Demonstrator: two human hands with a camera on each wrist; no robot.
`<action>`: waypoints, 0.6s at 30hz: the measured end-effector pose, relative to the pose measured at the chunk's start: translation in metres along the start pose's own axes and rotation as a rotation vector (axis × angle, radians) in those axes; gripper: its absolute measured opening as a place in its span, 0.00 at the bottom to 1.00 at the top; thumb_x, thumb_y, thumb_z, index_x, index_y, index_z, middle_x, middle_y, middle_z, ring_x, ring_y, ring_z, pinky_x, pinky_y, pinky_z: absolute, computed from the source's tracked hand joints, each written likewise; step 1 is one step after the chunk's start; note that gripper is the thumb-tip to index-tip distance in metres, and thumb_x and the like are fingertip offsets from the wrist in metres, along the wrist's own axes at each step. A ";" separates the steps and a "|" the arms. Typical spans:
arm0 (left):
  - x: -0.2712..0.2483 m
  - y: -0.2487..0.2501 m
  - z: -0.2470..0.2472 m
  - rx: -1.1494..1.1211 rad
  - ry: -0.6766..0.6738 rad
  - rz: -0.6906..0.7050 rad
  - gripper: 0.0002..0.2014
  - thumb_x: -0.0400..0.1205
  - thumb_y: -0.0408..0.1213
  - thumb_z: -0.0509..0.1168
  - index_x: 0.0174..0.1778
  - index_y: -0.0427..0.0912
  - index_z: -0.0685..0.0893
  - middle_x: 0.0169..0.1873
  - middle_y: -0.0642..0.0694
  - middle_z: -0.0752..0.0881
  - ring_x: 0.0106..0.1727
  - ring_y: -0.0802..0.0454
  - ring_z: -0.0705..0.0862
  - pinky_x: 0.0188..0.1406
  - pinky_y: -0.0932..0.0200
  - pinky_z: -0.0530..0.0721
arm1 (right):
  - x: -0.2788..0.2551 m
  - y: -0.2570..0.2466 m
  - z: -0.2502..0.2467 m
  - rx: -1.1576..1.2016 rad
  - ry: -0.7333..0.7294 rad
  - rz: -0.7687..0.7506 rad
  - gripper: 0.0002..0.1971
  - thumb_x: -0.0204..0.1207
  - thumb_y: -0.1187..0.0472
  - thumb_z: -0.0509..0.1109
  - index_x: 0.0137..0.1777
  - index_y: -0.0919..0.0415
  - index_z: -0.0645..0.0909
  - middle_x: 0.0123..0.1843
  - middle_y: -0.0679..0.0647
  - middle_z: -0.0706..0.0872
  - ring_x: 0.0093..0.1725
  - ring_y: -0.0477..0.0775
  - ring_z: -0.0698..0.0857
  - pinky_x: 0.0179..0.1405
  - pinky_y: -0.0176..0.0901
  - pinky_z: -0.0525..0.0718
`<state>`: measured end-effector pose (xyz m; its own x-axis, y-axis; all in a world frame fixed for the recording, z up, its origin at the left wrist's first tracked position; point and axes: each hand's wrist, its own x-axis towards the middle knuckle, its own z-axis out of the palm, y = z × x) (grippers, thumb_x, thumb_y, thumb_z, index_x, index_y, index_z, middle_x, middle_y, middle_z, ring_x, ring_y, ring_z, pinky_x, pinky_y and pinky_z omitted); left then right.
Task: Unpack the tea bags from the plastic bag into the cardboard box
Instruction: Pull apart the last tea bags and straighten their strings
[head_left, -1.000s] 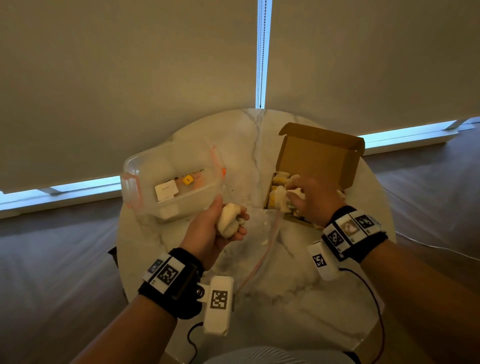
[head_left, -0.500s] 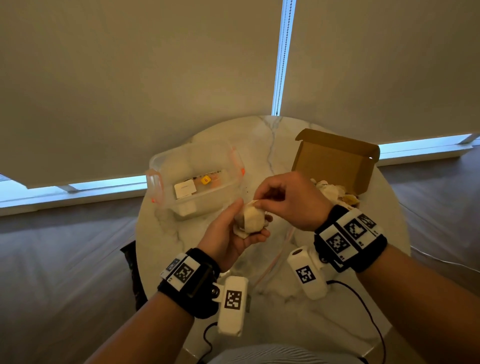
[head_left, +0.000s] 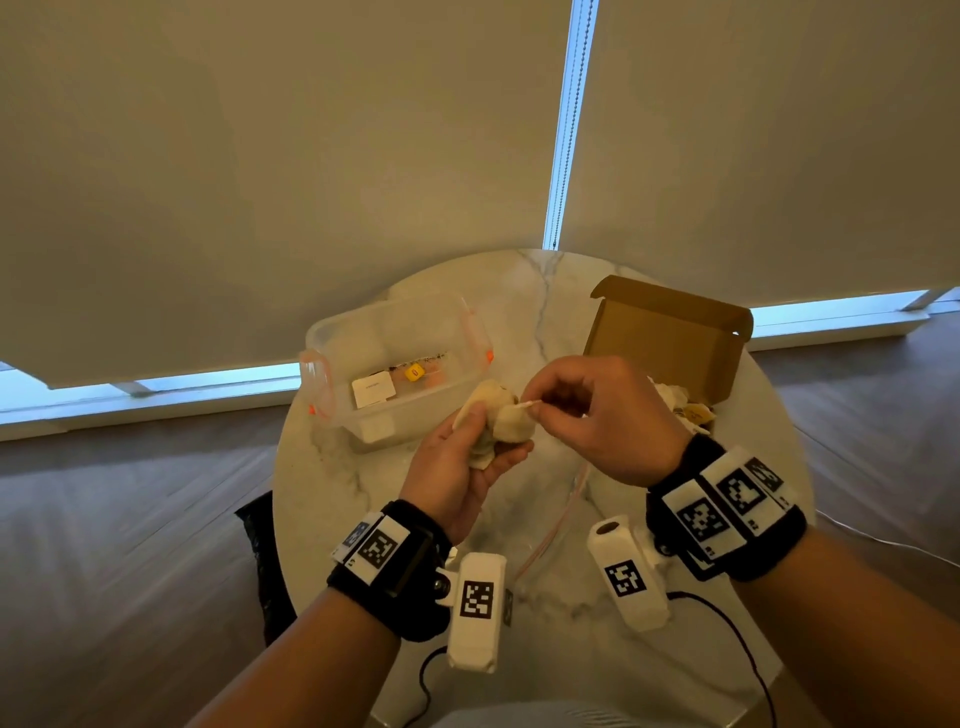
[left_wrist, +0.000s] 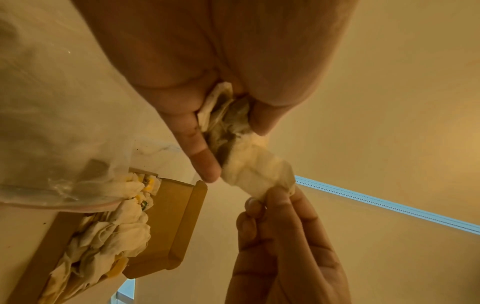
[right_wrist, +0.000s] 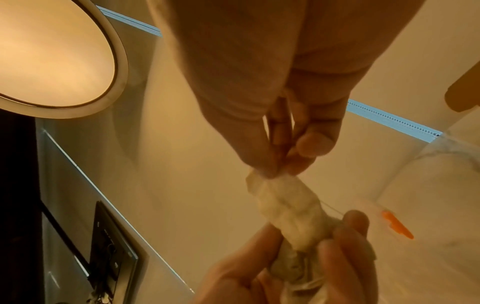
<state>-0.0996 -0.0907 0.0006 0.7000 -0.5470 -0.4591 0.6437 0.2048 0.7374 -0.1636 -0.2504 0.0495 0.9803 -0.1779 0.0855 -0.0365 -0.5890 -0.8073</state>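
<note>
Above the middle of the round marble table (head_left: 322, 483), both hands work one clump of tea bags (head_left: 501, 423). Left hand (head_left: 457, 470) cups the clump, fingers and thumb curled round its lower end. Right hand (head_left: 597, 415) pinches the free end of one bag between thumb and fingertips; left wrist view shows that bag stretched between the two hands, so my read is it's being teased off the clump.

Progress, judged from what's visible:
- Cardboard box (head_left: 670, 338) sits at the table's far right edge, lid flap standing open. Left wrist view shows a pile of crumpled bags (left_wrist: 109, 230) already inside, some with yellow tags. So a good share is done.
- Plastic bag (left_wrist: 46, 127) lies flat on the table near the front, its mouth toward the box. It looks see-through and mostly flat; can't tell if any bags remain inside.
- Left to do: at least the clump in hand, which holds several bags, count unclear. None of these are in the box yet.

Clear plastic tub (head_left: 395, 374) with orange clips stands at the far left edge, holding a white card and a small yellow item; it doesn't look like part of the task.

Estimate: late stage, mostly done.
</note>
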 end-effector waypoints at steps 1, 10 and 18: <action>-0.001 0.001 0.001 -0.011 -0.005 0.006 0.17 0.90 0.38 0.53 0.62 0.31 0.82 0.53 0.35 0.89 0.52 0.42 0.89 0.50 0.55 0.89 | -0.001 -0.004 0.000 0.008 -0.057 -0.004 0.03 0.74 0.63 0.75 0.47 0.57 0.89 0.38 0.46 0.88 0.36 0.43 0.85 0.36 0.33 0.83; -0.002 0.000 0.010 -0.092 -0.030 -0.053 0.24 0.90 0.48 0.50 0.63 0.31 0.82 0.57 0.30 0.87 0.51 0.40 0.89 0.53 0.53 0.89 | 0.019 0.006 0.010 -0.047 0.014 0.097 0.13 0.73 0.64 0.75 0.57 0.54 0.85 0.35 0.44 0.84 0.32 0.40 0.80 0.36 0.27 0.76; 0.000 -0.001 0.005 -0.112 -0.038 -0.064 0.25 0.89 0.49 0.51 0.63 0.30 0.82 0.56 0.28 0.86 0.52 0.39 0.89 0.53 0.51 0.90 | 0.022 0.004 -0.002 0.070 0.009 0.121 0.03 0.71 0.62 0.78 0.42 0.54 0.88 0.40 0.45 0.88 0.37 0.42 0.84 0.37 0.34 0.83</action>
<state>-0.1024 -0.0952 0.0025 0.6459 -0.5915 -0.4827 0.7185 0.2571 0.6463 -0.1430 -0.2580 0.0496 0.9678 -0.2515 -0.0098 -0.1402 -0.5065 -0.8508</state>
